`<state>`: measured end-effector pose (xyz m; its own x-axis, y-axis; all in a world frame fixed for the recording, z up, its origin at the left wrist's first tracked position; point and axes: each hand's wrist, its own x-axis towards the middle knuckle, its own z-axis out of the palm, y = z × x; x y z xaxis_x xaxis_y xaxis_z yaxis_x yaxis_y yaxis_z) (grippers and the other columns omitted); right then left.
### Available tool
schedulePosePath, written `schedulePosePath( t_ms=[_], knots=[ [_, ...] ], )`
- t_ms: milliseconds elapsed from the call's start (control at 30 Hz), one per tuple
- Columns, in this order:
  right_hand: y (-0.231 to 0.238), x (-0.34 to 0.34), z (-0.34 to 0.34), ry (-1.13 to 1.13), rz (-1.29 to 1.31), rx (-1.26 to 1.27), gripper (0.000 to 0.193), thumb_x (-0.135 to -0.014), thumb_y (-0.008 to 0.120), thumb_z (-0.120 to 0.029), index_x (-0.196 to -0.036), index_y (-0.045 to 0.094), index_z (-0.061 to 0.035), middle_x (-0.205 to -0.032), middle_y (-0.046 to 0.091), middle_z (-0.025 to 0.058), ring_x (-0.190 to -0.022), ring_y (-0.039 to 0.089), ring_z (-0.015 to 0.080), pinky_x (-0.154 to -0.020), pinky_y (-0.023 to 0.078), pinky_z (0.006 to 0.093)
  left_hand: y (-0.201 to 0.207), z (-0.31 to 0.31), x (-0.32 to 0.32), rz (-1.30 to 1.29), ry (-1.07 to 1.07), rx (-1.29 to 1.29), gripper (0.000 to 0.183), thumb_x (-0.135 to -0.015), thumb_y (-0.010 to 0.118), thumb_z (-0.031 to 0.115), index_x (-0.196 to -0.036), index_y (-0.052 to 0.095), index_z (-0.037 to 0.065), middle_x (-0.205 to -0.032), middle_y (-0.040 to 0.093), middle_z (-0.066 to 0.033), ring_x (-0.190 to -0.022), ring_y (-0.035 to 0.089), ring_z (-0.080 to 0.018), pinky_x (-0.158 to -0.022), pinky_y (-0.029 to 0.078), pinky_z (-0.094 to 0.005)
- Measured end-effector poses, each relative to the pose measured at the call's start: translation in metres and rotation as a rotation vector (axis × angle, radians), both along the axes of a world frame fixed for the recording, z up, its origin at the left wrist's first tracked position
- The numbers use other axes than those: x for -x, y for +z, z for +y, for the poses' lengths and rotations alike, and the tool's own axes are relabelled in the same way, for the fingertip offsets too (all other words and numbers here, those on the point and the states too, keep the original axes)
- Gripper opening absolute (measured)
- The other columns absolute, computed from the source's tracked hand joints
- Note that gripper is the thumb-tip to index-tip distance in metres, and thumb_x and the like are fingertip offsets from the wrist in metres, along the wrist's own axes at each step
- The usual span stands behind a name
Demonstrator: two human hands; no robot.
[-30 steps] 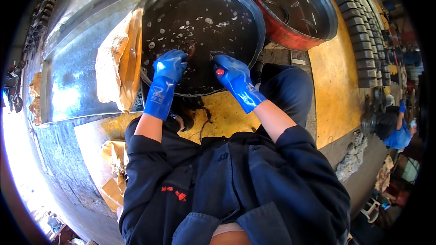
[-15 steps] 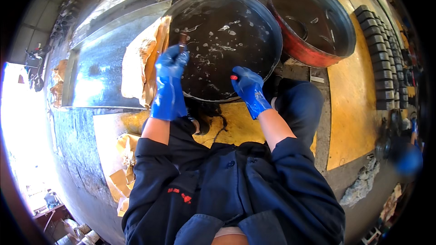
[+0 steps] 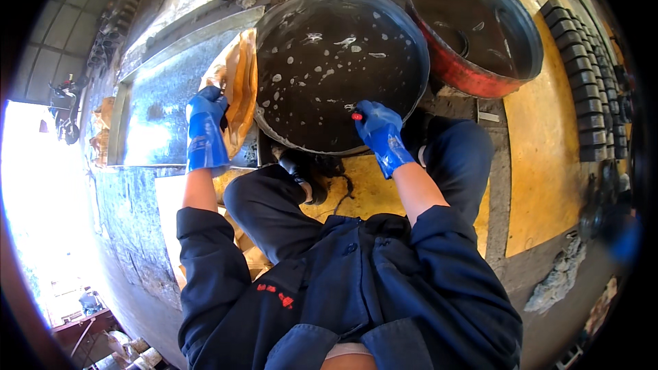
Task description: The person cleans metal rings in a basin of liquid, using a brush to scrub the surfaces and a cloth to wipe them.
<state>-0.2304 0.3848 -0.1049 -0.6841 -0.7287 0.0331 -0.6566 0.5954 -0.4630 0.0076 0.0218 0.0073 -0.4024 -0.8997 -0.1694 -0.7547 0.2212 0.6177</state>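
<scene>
R hand (image 3: 380, 129), blue-gloved, is hanging over the near-R edge of the lg round tub (image 3: 419, 41), fingers holding tight round a sm red-ended item (image 3: 357, 116), whose red end is poking out toward the L, above dark liquid w/ pale flecks. L hand (image 3: 207, 127), also gloved, is sitting L of the tub, overlapping the near part of the crumpled brown paper (image 3: 241, 85) btwn tub & metal tray (image 3: 161, 89); can't tell if it's touching. Tub's L rim is running right beside the paper, so room there is looking tight; the red drum (image 3: 466, 75) is crowding the tub's R side, & the R knee (image 3: 459, 151) is sticking up near the rim. More open room is lying over the liquid's middle & the tray. Hard to make out: L fingers are bending out of clear sight by a dark patch, so can't tell how wide they're spreading or if they're gripping anything. R glove is hiding the rest of the red-ended item. Paper is covering part of the tray, glare is washing out its near end, & a far-R blue shape (image 3: 620, 233) is blurring into shadow.
</scene>
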Motion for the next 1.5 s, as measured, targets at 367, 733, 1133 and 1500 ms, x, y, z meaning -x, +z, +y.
schedulePosePath(
  t_ms=[367, 733, 1133, 1500],
  knots=[
    [0.016, -0.008, -0.01, 0.021, -0.097, -0.086, 0.017, -0.096, 0.07, -0.028, -0.111, 0.072, -0.0191, -0.113, 0.076, 0.0095, -0.105, 0.074, 0.0357, -0.089, 0.06, 0.048, 0.058, 0.001, 0.011, -0.748, -0.012, 0.456, 0.069, -0.102, 0.069, 0.039, -0.161, 0.05, 0.01, -0.156, 0.061, -0.0168, -0.138, 0.064, -0.0352, -0.116, 0.05, -0.0452],
    [0.002, -0.003, -0.015, 0.029, -0.095, -0.107, 0.021, -0.092, 0.072, -0.029, -0.109, 0.071, -0.0157, -0.108, 0.076, 0.0108, -0.102, 0.075, 0.0349, -0.085, 0.061, 0.0473, -0.058, 0.107, 0.138, -0.247, -0.498, 0.041, 0.079, -0.084, 0.087, 0.047, -0.142, 0.064, -0.001, -0.133, 0.073, -0.0242, -0.125, 0.07, -0.0404, -0.108, 0.054, -0.0454],
    [0.007, 0.002, -0.018, 0.012, -0.181, -0.309, 0.029, -0.093, 0.074, -0.031, -0.117, 0.07, -0.0147, -0.115, 0.074, 0.0094, -0.106, 0.076, 0.0318, -0.084, 0.06, 0.0461, -0.209, 0.013, 0.101, -0.323, -0.297, -0.212, 0.063, -0.085, 0.078, 0.031, -0.141, 0.066, 0.004, -0.136, 0.07, -0.0263, -0.13, 0.066, -0.0444, -0.108, 0.054, -0.0491],
    [0.006, -0.001, -0.026, 0.023, -0.149, -0.322, 0.026, -0.098, 0.064, -0.022, -0.122, 0.071, -0.0133, -0.118, 0.075, 0.0109, -0.109, 0.076, 0.0328, -0.086, 0.061, 0.046, -0.222, 0.059, 0.11, -0.255, -0.568, -0.423, 0.055, -0.088, 0.074, 0.03, -0.137, 0.071, 0.006, -0.136, 0.071, -0.0257, -0.13, 0.067, -0.0411, -0.108, 0.054, -0.0467]
  ],
)
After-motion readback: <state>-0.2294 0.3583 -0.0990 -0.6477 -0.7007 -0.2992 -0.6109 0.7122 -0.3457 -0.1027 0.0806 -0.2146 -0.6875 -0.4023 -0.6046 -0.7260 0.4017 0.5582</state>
